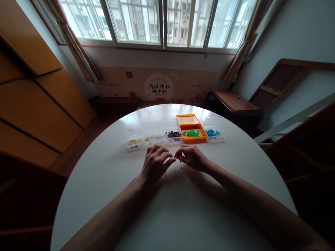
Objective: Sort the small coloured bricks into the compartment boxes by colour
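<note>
Both my hands rest near the middle of a round white table (pixel 104 181), fingertips almost touching. My left hand (pixel 156 163) has its fingers curled in a pinch. My right hand (pixel 192 157) is likewise pinched; what the fingers hold is too small to name. A tiny green piece (pixel 181 167) lies on the table just below my right hand. Beyond the hands stands a row of small boxes: an orange tray (pixel 194 139) with green pieces (pixel 192 133), a clear box of blue pieces (pixel 212 132), one of dark brown pieces (pixel 173 134), and others with yellow pieces (pixel 133 141).
A window and a low wall with a printed banner (pixel 158 87) stand behind the table. A wooden cabinet (pixel 34 104) is at the left, a dark wooden bench (pixel 234 101) and folded wooden frames at the right.
</note>
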Demonstrator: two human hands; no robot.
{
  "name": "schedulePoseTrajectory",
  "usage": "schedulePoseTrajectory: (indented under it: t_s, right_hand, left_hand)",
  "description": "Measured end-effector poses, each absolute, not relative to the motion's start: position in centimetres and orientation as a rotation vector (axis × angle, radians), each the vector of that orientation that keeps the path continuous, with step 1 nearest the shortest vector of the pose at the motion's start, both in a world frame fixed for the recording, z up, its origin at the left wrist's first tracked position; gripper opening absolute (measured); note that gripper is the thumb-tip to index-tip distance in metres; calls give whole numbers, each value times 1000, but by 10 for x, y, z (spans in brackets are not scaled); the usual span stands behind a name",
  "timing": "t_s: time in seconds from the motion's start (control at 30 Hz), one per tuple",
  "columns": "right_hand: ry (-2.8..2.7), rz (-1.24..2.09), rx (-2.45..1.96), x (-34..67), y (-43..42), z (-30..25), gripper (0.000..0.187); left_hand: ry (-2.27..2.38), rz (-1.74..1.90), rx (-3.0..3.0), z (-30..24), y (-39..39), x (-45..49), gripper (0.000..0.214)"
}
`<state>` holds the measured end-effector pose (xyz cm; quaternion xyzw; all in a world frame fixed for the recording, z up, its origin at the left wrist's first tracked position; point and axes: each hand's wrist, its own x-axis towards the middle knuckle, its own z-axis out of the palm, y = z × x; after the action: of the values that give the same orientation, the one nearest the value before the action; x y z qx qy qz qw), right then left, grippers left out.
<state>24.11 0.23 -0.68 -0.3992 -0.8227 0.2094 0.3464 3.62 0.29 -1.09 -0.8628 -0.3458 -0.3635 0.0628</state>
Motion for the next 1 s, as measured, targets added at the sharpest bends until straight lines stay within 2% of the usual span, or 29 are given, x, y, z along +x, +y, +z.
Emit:
schedulePoseTrajectory:
  t_s: [0.3, 0.5, 0.63, 0.8, 1.0]
  right_hand:
    - [-1918, 260, -1317, 244, 51, 3, 9]
    - [-1723, 264, -1360, 241, 76, 0, 13]
    - [-1756, 276, -1332, 248, 68, -6, 13]
    - [-1844, 288, -1321, 259, 47, -10, 12]
    - [-1855, 311, -1280, 263, 32, -11, 12]
  left_hand:
    - [-1217, -1034, -2597, -10, 3, 29, 13]
    - [-1187, -966, -2703, -9, 2, 31, 12]
    - [-1119, -857, -2806, -9, 1, 33, 15]
    - [-971, -635, -2952, -8, -3, 37, 29]
    - [-929, -603, -3019, -3, -7, 39, 23]
